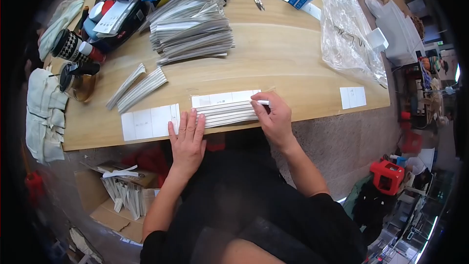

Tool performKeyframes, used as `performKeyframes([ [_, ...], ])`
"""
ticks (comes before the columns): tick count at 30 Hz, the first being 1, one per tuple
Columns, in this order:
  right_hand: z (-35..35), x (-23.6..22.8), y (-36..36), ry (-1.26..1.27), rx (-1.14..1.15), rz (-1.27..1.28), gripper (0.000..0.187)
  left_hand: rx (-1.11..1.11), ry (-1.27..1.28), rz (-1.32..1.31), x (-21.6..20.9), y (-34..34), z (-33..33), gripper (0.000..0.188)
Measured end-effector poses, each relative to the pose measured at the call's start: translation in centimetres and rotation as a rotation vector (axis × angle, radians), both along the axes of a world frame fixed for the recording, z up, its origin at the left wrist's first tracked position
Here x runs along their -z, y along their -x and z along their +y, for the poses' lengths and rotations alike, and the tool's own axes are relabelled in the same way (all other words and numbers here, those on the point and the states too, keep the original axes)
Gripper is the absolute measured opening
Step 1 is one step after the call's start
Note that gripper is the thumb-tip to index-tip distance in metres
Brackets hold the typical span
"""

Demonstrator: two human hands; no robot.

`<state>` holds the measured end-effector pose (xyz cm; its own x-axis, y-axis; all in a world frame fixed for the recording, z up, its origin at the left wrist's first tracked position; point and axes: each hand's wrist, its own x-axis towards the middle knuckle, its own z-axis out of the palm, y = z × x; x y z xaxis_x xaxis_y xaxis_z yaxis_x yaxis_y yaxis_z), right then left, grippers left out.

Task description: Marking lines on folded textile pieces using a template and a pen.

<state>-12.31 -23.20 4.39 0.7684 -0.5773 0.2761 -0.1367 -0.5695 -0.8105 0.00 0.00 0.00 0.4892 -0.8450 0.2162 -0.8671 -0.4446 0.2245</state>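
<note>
A row of pale fabric strips with dark edge lines [227, 114] lies side by side along the table's front edge, partly over a white paper sheet [224, 98] with ruled lines. My left hand [188, 139] rests flat at the left end of the strips, fingers spread and fingertips touching them. At their right end my right hand [274, 120] pinches a slim white pen-like stick [263, 102]; its tip is hidden by the fingers. Another ruled sheet [146, 123] lies left of my left hand.
Behind is a big heap of similar strips [193, 34], with two small bundles [142, 89] nearer. A glass jug [78, 82], patterned cup [68, 44] and white cloth [46, 112] line the left. Clear plastic [344, 34] lies right; below stands a cardboard box [110, 215].
</note>
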Motion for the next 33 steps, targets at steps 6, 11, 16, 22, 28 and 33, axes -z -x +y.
performKeyframes([
  [6, 1.9, 1.1, -1.3, -0.057, -0.068, 0.033, 0.012, 0.014, 0.041, 0.000, 0.0, -0.1, 0.0, 0.083],
  [11, 1.8, 1.8, -1.3, 0.003, -0.109, 0.043, 0.012, 0.010, 0.042, -0.003, 0.1, 0.0, 0.0, 0.082],
  [16, 1.6, 1.1, -2.4, 0.151, -0.118, 0.039, 0.012, -0.001, 0.032, -0.016, -0.1, 0.0, 0.0, 0.074],
  [22, 2.3, -0.7, -3.9, -0.383, 0.023, -0.048, 0.013, -0.013, 0.049, -0.032, 0.0, -0.1, -0.1, 0.062],
  [28, 4.9, 1.7, -4.7, -0.099, -0.160, 0.002, 0.013, -0.018, 0.060, -0.050, 0.1, 0.0, -0.2, 0.054],
  [33, 5.0, 1.8, -5.0, -0.044, -0.184, 0.029, 0.012, -0.014, 0.063, -0.055, 0.0, -0.1, -0.1, 0.055],
])
